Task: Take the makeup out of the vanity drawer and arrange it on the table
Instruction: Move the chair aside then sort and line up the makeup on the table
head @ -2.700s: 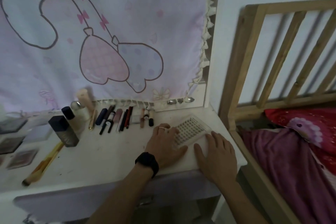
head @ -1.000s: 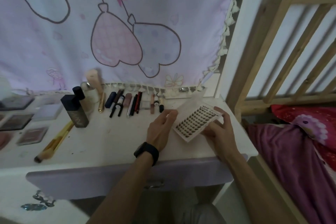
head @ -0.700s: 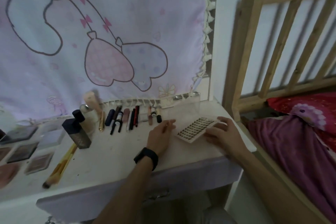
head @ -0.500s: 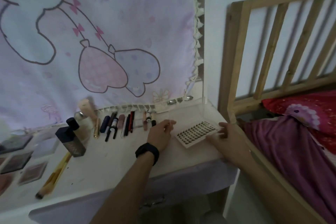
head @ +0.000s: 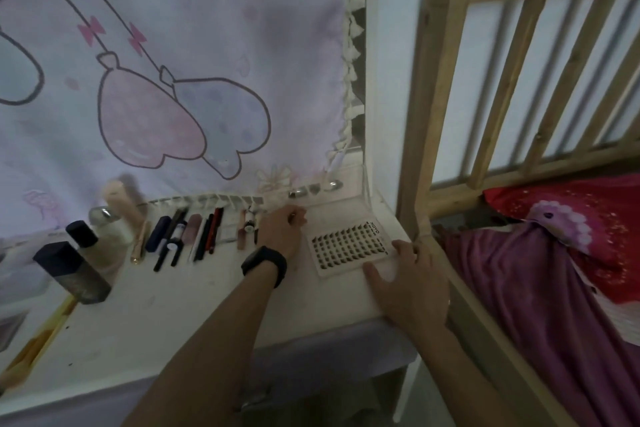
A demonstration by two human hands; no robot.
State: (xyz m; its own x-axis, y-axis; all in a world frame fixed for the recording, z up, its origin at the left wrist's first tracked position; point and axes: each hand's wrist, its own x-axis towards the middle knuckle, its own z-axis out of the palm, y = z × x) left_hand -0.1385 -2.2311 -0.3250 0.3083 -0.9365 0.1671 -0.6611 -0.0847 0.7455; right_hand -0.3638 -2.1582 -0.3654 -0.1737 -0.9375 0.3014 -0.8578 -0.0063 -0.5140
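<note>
A white tray of false lashes [head: 348, 246] lies on the right end of the white vanity table [head: 166, 315]. Its clear lid [head: 341, 210] is folded back flat behind it. My left hand [head: 282, 230], a black watch on the wrist, has its fingers curled at the lid's left corner and seems to pinch it. My right hand [head: 405, 282] rests flat on the tray's near right corner, thumb along the lower edge. A row of pencils, lipsticks and tubes [head: 194, 236] lies left of my left hand.
A dark square bottle [head: 72, 276], a black-capped bottle [head: 83, 236] and a beige tube [head: 121, 204] stand at the left. A yellow-handled brush [head: 38, 340] lies near the front edge. The lavender drawer front [head: 311, 350] is below. A wooden bed rail [head: 426, 114] and purple blanket [head: 536, 288] border the right.
The lash box was lifted with both hands, opened and laid down again. Its clear lid has swung back flat onto the table. My right hand has settled onto the tray's corner.
</note>
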